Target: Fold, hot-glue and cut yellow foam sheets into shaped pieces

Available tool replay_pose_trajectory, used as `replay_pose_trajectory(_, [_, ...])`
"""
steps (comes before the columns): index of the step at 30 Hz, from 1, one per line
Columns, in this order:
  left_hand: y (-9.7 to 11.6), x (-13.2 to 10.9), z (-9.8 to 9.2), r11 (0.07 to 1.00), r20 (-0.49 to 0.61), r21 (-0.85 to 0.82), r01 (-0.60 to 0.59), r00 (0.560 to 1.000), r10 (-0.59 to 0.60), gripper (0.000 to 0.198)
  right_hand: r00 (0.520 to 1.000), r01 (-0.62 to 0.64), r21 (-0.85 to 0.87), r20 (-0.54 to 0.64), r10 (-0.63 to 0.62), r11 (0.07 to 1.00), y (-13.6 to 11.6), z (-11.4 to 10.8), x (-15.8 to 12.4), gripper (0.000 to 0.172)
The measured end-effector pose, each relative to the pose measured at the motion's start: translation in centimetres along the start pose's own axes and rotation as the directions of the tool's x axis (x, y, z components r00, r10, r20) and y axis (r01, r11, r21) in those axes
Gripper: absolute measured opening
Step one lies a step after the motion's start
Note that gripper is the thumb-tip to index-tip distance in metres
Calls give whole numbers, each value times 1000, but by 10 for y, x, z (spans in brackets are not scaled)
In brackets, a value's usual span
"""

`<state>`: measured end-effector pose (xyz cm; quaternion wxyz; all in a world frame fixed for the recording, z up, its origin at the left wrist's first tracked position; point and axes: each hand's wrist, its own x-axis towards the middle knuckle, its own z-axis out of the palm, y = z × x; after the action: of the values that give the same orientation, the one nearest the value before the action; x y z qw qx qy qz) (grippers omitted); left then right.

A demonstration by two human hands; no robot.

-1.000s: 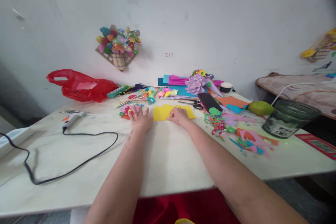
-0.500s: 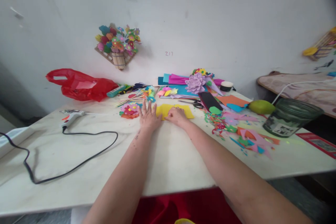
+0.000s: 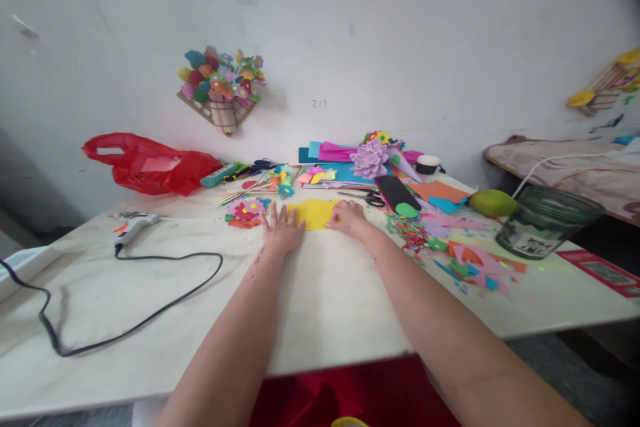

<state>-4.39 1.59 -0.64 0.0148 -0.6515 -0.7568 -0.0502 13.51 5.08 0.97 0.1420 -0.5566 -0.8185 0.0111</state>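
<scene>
A yellow sheet [image 3: 316, 215] of paper or thin foam lies flat on the table in front of me. My left hand [image 3: 283, 228] rests with fingers spread at the sheet's left end, its fingertips on or beside that edge. Over the right part of the sheet, my right hand [image 3: 349, 219] is curled, thumb and fingertips drawn together at the surface. Whatever those fingertips pinch, if anything, is hidden or too small to name. Just left of my left hand is a pile of coloured flower cut-outs [image 3: 245, 211].
Behind the sheet lie scissors [image 3: 369, 196] and a phone [image 3: 397, 195]. Coloured scraps [image 3: 475, 260] and a glass jar [image 3: 549, 221] are at right. A glue gun [image 3: 134, 230] with a looping cord and a red plastic bag [image 3: 150, 163] are at left.
My right hand has slid right along the yellow sheet, uncovering more of its middle. The left hand stays spread at the left end. The whole view has shifted slightly.
</scene>
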Motion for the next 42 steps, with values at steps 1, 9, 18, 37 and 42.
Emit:
replay_pose_trajectory(1, [0, 0, 0, 1000, 5, -2, 2, 1000, -2, 61, 1000, -4, -17, -13, 4, 1000, 5, 1, 0, 31])
replay_pose_trajectory(9, [-1, 0, 0, 1000, 10, -1, 13, 1000, -13, 62, 979, -18, -12, 203, 20, 1000, 33, 12, 5, 68])
replay_pose_trajectory(18, [-2, -3, -1, 999, -71, 9, -40, 997, 41, 58, 950, -30, -74, 308, 51, 997, 43, 6, 1, 71])
replay_pose_trajectory(37, [22, -11, -3, 845, 66, -98, -525, 844, 532, 61, 975, -175, 274, -87, 205, 946, 48, -9, 6, 36])
replay_pose_trajectory(42, [23, -12, -4, 856, 68, -105, -506, 856, 513, 61, 990, -119, 182, -56, 131, 976, 43, -7, 7, 44])
